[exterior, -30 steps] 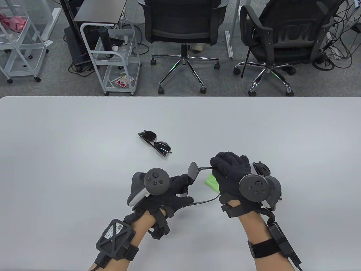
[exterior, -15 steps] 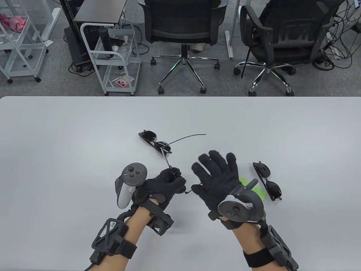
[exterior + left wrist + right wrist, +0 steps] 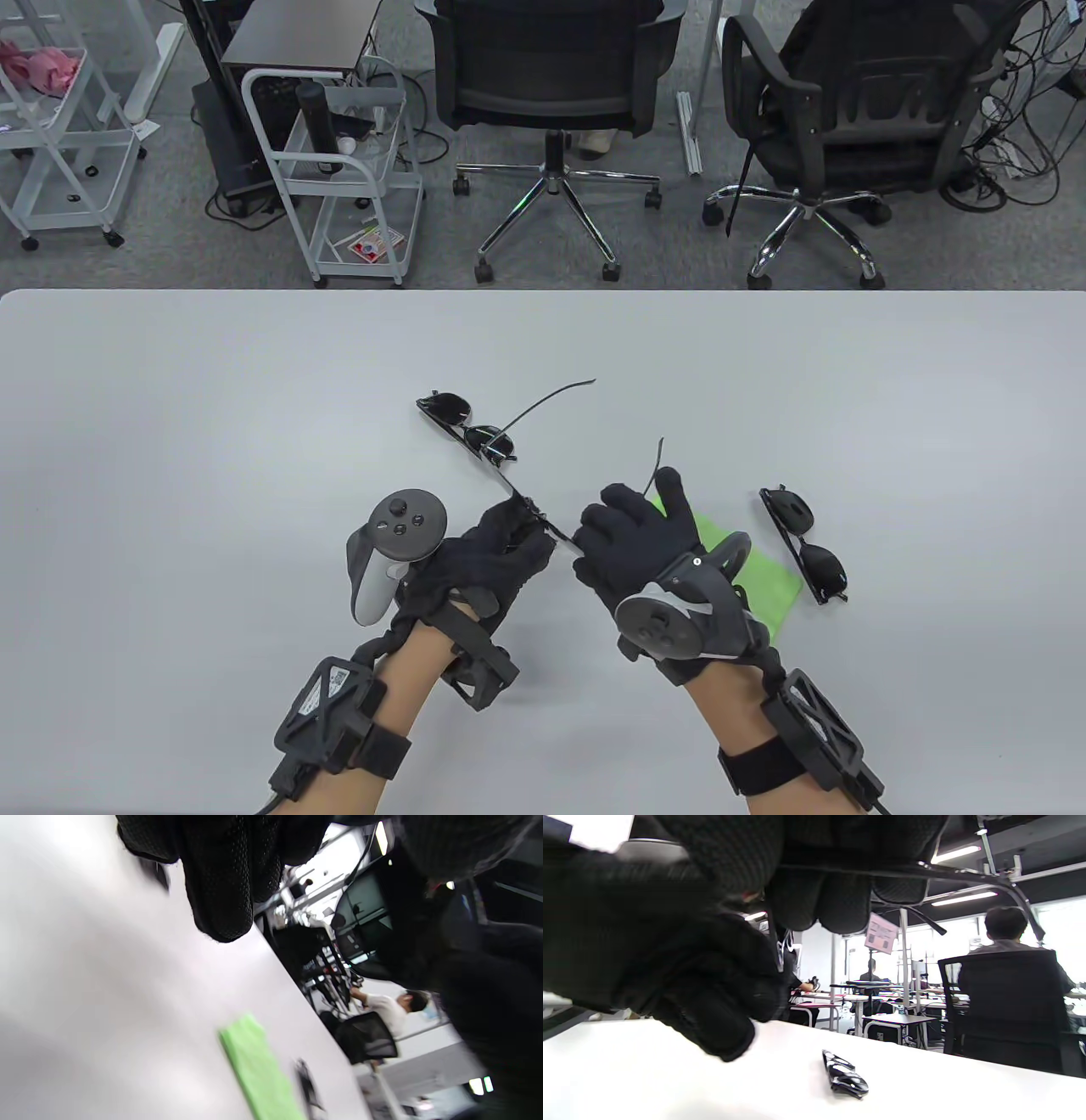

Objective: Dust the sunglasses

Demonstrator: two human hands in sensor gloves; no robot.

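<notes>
1. While both gloved hands work near the front middle of the grey table (image 3: 170,424), we see three pairs of glasses.
2. Left hand (image 3: 488,560): fingers curled, pinching one end of the thin black wire-framed sunglasses with unfolded arms (image 3: 543,519), held up off the table.
3. Folded black sunglasses (image 3: 467,429) lie flat on the table, farther from us than the left hand; the held pair's one arm runs across them in the table view.
4. Right hand (image 3: 636,543): fingers closed on the held frame's other end; second arm pokes up past its fingers.
5. Bright green cleaning cloth (image 3: 768,581) lies flat, partly under the right hand.
6. Second folded black sunglasses (image 3: 804,543) sit just right of the cloth.
</notes>
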